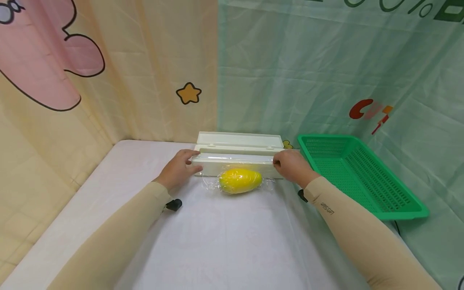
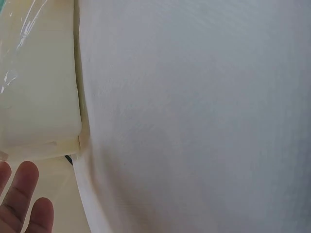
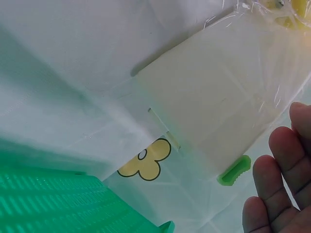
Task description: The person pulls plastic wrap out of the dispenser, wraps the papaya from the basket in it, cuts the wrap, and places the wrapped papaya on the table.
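A white cling film dispenser (image 1: 235,166) lies across the far part of the table with its lid (image 1: 239,139) raised. Against its front is a yellow fruit (image 1: 240,181), perhaps a papaya or mango, wrapped in clear cling film (image 1: 212,184). My left hand (image 1: 178,168) holds the dispenser's left end, thumb in front and index finger on top. At the right end, my right hand (image 1: 293,166) has curled fingers and seems to pinch film at the top edge; the pinch itself is hidden. A green slide cutter (image 3: 234,170) sits on the dispenser near the right fingers.
A green plastic basket (image 1: 362,177) stands to the right, close to my right forearm. A white cloth (image 1: 224,241) covers the table. Printed curtains (image 1: 163,60) hang right behind the dispenser and along both sides.
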Demonstrator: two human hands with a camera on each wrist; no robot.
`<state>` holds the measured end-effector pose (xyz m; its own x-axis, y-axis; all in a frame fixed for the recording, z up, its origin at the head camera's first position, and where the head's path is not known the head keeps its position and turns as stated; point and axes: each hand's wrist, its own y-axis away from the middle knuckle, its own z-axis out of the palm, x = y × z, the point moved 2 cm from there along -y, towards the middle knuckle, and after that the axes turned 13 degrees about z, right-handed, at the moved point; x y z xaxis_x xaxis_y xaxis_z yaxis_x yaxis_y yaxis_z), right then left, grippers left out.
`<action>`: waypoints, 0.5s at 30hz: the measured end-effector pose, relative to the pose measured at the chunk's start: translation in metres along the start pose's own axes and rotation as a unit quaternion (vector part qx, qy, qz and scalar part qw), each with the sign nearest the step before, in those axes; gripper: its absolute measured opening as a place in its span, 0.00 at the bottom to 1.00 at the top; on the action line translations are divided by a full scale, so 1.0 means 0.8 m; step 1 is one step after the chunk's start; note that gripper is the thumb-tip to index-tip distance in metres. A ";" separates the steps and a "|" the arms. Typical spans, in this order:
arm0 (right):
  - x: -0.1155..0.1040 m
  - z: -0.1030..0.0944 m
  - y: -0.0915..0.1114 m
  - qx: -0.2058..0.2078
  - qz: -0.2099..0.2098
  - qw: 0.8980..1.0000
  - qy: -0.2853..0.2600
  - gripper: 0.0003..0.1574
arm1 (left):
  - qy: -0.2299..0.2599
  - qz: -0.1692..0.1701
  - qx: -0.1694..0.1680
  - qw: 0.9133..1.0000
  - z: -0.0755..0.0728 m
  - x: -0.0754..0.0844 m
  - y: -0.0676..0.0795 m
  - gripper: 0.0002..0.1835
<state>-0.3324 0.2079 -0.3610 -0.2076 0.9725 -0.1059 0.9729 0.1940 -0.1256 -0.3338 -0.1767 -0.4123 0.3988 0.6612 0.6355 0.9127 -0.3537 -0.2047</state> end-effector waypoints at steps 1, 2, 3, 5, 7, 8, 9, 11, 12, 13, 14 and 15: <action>0.000 -0.001 0.001 0.000 0.000 1.000 -0.002 0.10 | -0.004 0.005 0.002 1.000 0.000 0.000 0.000 0.35; 0.000 -0.002 0.002 -0.001 0.001 1.000 -0.003 0.10 | -0.009 0.011 0.004 1.000 -0.001 0.000 0.000 0.35; 0.000 -0.003 0.003 -0.001 0.001 1.000 -0.004 0.10 | -0.014 0.015 0.006 1.000 -0.001 0.000 0.000 0.34; 0.001 -0.004 0.004 -0.003 0.002 1.000 -0.006 0.10 | -0.020 0.023 0.010 0.999 -0.001 0.001 0.001 0.33; 0.002 -0.005 0.006 -0.005 0.004 1.000 -0.006 0.10 | -0.025 0.030 0.015 0.999 -0.001 0.003 0.002 0.31; 0.002 -0.005 0.006 -0.006 0.005 1.000 -0.006 0.10 | -0.027 0.034 0.017 0.999 -0.001 0.004 0.003 0.29; 0.002 -0.005 0.007 -0.007 0.006 1.000 -0.007 0.10 | -0.029 0.037 0.018 0.999 -0.001 0.005 0.003 0.27; 0.002 -0.005 0.008 -0.009 0.006 1.000 -0.008 0.09 | -0.030 0.043 0.021 0.998 -0.001 0.008 0.003 0.23; 0.000 -0.005 0.008 -0.010 0.005 1.000 -0.006 0.11 | -0.029 0.046 0.022 0.998 -0.001 0.009 0.003 0.21; -0.001 -0.005 0.008 -0.013 0.002 1.000 -0.004 0.13 | -0.029 0.048 0.023 0.998 -0.001 0.010 0.003 0.19; -0.003 -0.004 0.007 -0.014 -0.001 1.000 0.000 0.16 | -0.027 0.050 0.024 0.998 -0.001 0.012 0.003 0.17; -0.005 -0.003 0.007 -0.015 -0.006 1.000 0.006 0.19 | -0.025 0.052 0.023 0.998 -0.001 0.013 0.003 0.15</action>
<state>-0.3261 0.2055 -0.3586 -0.2191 0.9713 -0.0923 0.9729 0.2102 -0.0964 -0.3277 -0.1712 -0.4058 0.4953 0.6542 0.5716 0.8683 -0.3932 -0.3024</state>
